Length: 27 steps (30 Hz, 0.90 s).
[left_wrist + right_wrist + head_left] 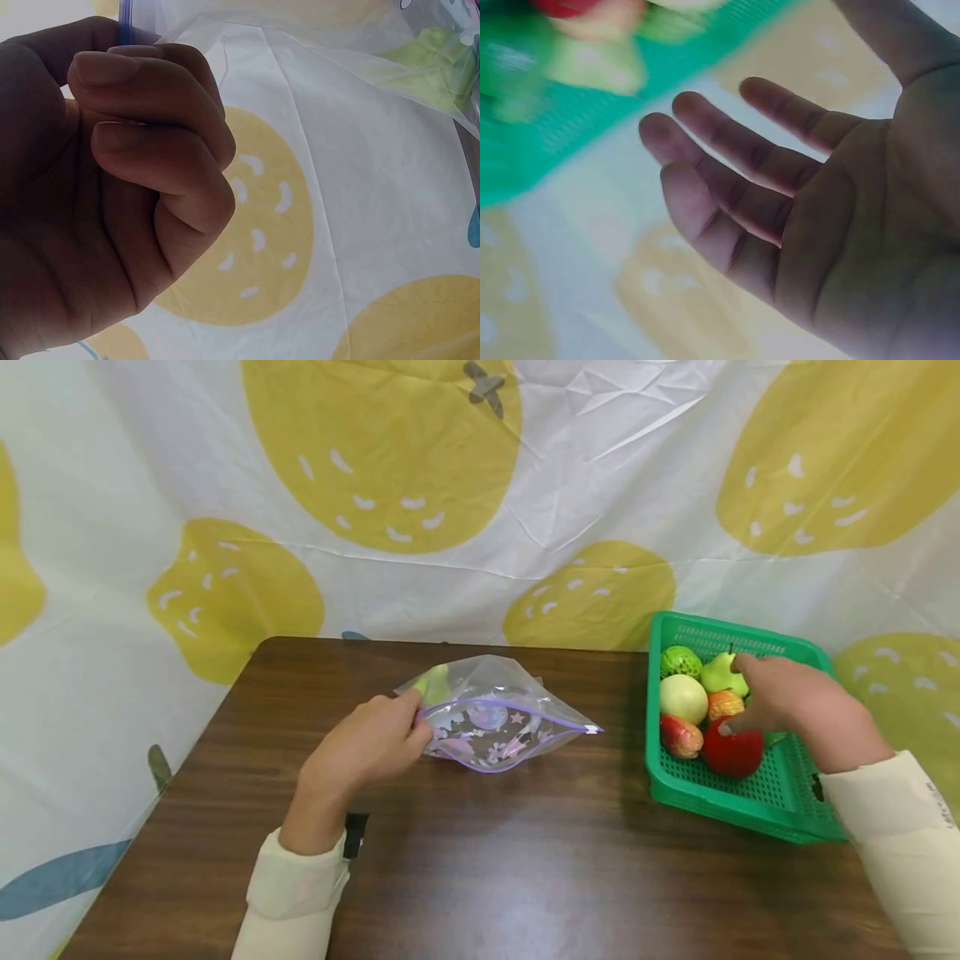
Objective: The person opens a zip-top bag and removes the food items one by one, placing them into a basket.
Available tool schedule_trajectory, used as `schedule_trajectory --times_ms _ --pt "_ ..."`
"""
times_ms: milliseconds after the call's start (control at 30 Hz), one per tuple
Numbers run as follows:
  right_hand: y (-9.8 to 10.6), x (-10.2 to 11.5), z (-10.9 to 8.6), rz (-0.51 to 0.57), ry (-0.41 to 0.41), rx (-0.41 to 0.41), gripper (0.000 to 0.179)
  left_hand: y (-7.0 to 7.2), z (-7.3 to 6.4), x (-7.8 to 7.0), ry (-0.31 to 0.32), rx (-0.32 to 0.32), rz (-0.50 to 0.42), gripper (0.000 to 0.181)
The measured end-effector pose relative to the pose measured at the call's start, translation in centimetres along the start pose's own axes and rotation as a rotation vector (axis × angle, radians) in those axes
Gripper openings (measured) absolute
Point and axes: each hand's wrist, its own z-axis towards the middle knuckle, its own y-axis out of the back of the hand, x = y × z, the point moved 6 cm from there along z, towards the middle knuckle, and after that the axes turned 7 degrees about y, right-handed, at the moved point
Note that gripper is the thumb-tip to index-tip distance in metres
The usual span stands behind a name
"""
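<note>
My left hand (371, 743) pinches the left edge of a clear zip bag (502, 672) with a purple seal and pastel star prints; its mouth gapes toward me. Something light green (435, 685) shows through the plastic near my fingers. In the left wrist view the fingers (161, 150) are curled in at the bag's edge. Over the green basket (723, 814) hovers my right hand (798, 697), fingers spread and holding nothing. Beneath it lie a red fruit (735, 756) and a green pear (722, 675).
Also in the basket are a pale round fruit (683, 698), a red-yellow fruit (681, 737), an orange-red fruit (725, 705) and a bumpy green one (680, 662). The brown table (480, 860) meets a lemon-print cloth (420, 585) at the back.
</note>
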Motion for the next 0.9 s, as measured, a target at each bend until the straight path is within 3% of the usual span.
schedule_trajectory --times_ms 133,300,433,567,633,700,900 --pt "3.9 2.9 -2.3 -0.008 0.01 -0.106 0.083 -0.2 0.1 -0.3 -0.012 0.003 -0.004 0.015" --pt "7.2 8.3 -6.6 -0.027 0.054 -0.225 0.075 -0.4 0.1 -0.7 -0.029 0.0 -0.01 0.015" --pt "8.9 12.8 -10.2 -0.062 0.173 -0.458 0.067 -0.3 0.0 -0.7 -0.024 -0.011 -0.009 0.014" --pt "8.6 16.8 -12.6 -0.018 0.325 -0.673 0.059 -0.1 0.1 -0.7 -0.027 -0.024 -0.011 0.013" --pt "7.8 18.5 -12.8 0.029 0.408 -0.713 0.056 0.0 0.1 -0.7 -0.027 -0.024 -0.013 0.013" --pt "6.7 19.9 -12.0 0.069 0.481 -0.691 0.05 0.0 0.1 -0.7 -0.026 -0.024 -0.017 0.013" --pt "3.1 23.0 -6.0 0.196 0.573 -0.509 0.037 -0.1 0.1 -0.6 -0.024 -0.039 -0.03 0.011"
